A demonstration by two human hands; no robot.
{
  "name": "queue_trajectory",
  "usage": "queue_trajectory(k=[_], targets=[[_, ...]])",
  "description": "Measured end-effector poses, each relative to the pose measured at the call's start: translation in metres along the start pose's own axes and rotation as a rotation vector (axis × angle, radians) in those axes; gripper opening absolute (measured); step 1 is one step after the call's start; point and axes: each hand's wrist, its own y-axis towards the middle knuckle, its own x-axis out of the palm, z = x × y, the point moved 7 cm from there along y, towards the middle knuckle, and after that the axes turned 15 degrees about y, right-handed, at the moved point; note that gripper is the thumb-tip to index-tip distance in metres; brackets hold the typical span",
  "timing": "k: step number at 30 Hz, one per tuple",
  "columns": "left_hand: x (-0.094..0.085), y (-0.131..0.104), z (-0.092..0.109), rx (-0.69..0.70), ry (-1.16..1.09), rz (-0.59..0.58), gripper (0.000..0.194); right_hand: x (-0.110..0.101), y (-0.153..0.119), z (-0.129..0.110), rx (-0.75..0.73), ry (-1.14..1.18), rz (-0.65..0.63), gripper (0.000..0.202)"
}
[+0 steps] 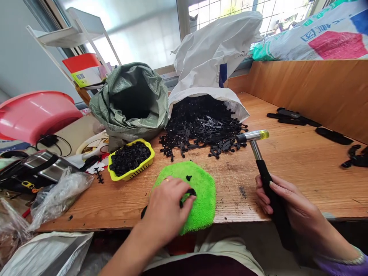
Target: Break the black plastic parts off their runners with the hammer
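My left hand (168,205) is over a fuzzy green mat (202,195) at the table's front edge. Its thumb and fingers close on a small black plastic part (191,192), mostly hidden by the hand. Another tiny black piece (189,178) lies on the mat just beyond my fingertips. On the right, my right hand (287,195) is wrapped round the black handle of a small hammer (260,153). Its metal head, with a yellow tip at one end and a dark tip at the other, is raised and points up and away from me.
A yellow basket (130,176) of small black pieces stands left of the mat. Behind it is an open green sack (129,99). From a white sack (207,80) spills a heap of black plastic strips (204,126). Black parts (293,116) lie by the wooden partition (310,84).
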Motion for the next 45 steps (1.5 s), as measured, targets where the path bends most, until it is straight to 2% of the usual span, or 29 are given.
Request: queue_trajectory(k=[4,6,8,10,13,16,19,23,25,28,30,33,36,42,45], targets=[[0.01,0.002,0.032,0.111,0.187,-0.019,0.014,0.002,-0.002,-0.001,-0.005,-0.001,0.008,0.019],[0.009,0.001,0.039,0.161,0.154,-0.011,0.013,0.002,-0.003,-0.001,0.003,0.001,0.007,0.019],[0.001,0.001,0.034,0.145,0.032,0.015,0.011,0.002,-0.003,-0.001,0.008,0.005,0.008,0.02],[-0.01,0.002,0.011,-0.016,-0.151,0.07,0.019,0.001,-0.003,-0.001,0.009,0.011,0.011,0.02],[-0.017,0.001,-0.044,-0.372,-0.492,0.14,0.029,0.0,-0.003,-0.001,0.008,0.016,0.016,0.019],[-0.002,-0.001,-0.084,-0.58,-0.861,0.121,0.031,-0.002,-0.003,-0.001,0.011,0.019,0.018,0.018],[0.022,-0.004,-0.1,-0.658,-1.012,0.048,0.029,-0.004,-0.002,0.001,0.021,0.019,0.026,0.017],[0.039,-0.003,-0.096,-0.586,-0.931,-0.088,0.043,-0.004,-0.002,0.001,0.011,-0.008,0.063,0.016],[0.036,-0.003,-0.094,-0.528,-0.772,-0.095,0.042,-0.002,-0.002,0.001,0.008,-0.024,0.067,0.017],[0.022,-0.002,-0.088,-0.382,-0.502,-0.095,0.027,0.0,-0.002,0.001,0.007,-0.045,0.081,0.017],[0.018,-0.002,-0.084,-0.328,-0.428,-0.128,0.024,0.001,-0.002,0.0,0.002,-0.059,0.087,0.017],[0.019,-0.005,-0.084,-0.34,-0.424,-0.207,0.027,0.0,-0.003,-0.001,-0.013,-0.063,0.09,0.018],[0.023,-0.006,-0.083,-0.348,-0.504,-0.264,0.019,-0.003,-0.003,-0.001,-0.023,-0.065,0.085,0.018],[0.036,-0.004,-0.084,-0.559,-1.043,-0.274,0.031,-0.004,0.0,0.001,-0.004,-0.057,0.061,0.019],[0.039,0.004,-0.079,-0.587,-1.085,-0.304,0.032,-0.001,-0.001,0.0,0.018,-0.035,0.079,0.018]])
